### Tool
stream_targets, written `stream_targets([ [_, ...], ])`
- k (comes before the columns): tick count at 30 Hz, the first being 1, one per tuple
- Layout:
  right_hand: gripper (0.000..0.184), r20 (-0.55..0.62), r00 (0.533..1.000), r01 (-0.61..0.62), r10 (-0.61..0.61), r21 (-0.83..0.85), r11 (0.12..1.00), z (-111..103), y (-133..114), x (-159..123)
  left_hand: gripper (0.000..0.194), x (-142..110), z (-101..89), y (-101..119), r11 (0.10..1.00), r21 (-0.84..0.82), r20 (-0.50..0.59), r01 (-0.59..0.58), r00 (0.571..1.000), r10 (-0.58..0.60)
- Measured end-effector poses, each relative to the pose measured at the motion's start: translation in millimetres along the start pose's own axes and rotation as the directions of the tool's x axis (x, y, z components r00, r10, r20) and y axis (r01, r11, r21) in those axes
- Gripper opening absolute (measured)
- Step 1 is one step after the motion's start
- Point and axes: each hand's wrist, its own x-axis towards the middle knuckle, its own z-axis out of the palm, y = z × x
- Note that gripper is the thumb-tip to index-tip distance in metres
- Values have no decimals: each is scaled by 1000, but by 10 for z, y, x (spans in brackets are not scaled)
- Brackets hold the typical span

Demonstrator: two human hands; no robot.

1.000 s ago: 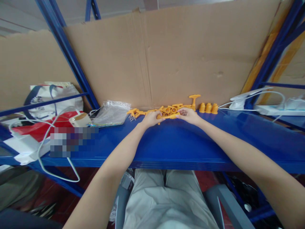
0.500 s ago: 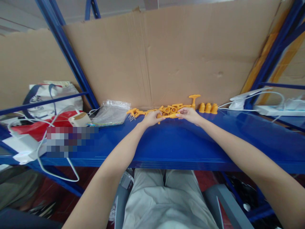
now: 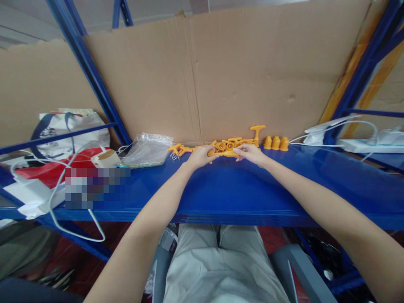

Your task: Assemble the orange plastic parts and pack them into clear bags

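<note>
Between my hands lies a yellow-orange plastic T-handled piece [image 3: 229, 154], held level above the blue shelf's front part. My left hand [image 3: 201, 157] is closed around its crossbar end. The fingers of my right hand [image 3: 251, 153] pinch its other, wider end. Right behind them is a pile of similar yellow-orange parts [image 3: 235, 141], some showing round hollow openings. One T-shaped handle [image 3: 257, 132] stands upright behind my right hand. Three bell-shaped yellow-orange caps [image 3: 275, 143] stand in a row to the right.
Small metal corkscrew-like spirals [image 3: 174, 156] lie left of the pile, beside a clear plastic bag [image 3: 148, 150]. Further left are a white charger [image 3: 105, 159], cables and a cloth bag [image 3: 74, 130]. A cardboard sheet [image 3: 246, 75] backs the blue shelf [image 3: 227, 189]. A power strip [image 3: 356, 145] lies right.
My right hand's fingers have shifted on the end of the T-handled piece, with the lower fingers now curled further down. My left hand stays closed on the crossbar.
</note>
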Motion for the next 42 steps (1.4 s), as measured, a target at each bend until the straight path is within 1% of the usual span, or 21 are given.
stream_targets([
  [2, 42, -1, 999, -34, 34, 0, 999, 6, -20, -17, 26, -6, -6, 18, 1000, 21, -1, -6, 1000, 7],
  [4, 37, 4, 997, -71, 71, 7, 997, 3, -25, -24, 25, -10, -5, 26, 1000, 30, 5, -8, 1000, 7],
  [7, 26, 70, 993, -96, 94, 28, 995, -24, -9, -20, 24, -13, -3, 25, 999, 32, 6, 1, 1000, -1],
  [8, 26, 95, 991, -94, 90, 38, 995, -38, -2, -17, 24, -14, -3, 24, 1000, 29, 4, 7, 1000, -7],
  [10, 34, 123, 989, -86, 78, 59, 995, -64, 11, -12, 24, -15, -4, 22, 1000, 21, -1, 20, 1000, -20],
  [12, 37, 122, 990, -76, 67, 74, 994, -83, 18, -7, 25, -16, -5, 23, 999, 15, -4, 30, 1000, -30],
  [15, 32, 112, 992, -71, 61, 81, 994, -91, 11, -7, 25, -23, -5, 30, 1000, 13, -17, 25, 1000, -25],
  [21, 32, 114, 989, -107, 97, 85, 991, -88, -44, -30, 29, -35, 0, 39, 1000, 12, -25, 22, 999, -22],
  [29, 30, 124, 987, -118, 107, 85, 989, -91, -77, -45, 27, -35, 22, 37, 996, 88, -71, -19, 997, 25],
  [33, 28, 122, 987, -120, 108, 95, 988, -79, -100, -55, 27, -37, 35, 29, 994, 101, -97, -31, 994, 40],
  [36, 24, 118, 986, -125, 115, 87, 988, -65, -126, -63, 28, -36, 38, 29, 994, 105, -108, -28, 993, 39],
  [39, 17, 106, 983, -156, 149, 64, 986, -51, -153, -70, 27, -34, 37, 33, 993, 113, -111, -33, 993, 46],
  [42, 17, 98, 982, -168, 163, 46, 985, -44, -164, -74, 27, -33, 38, 37, 992, 123, -114, -39, 992, 53],
])
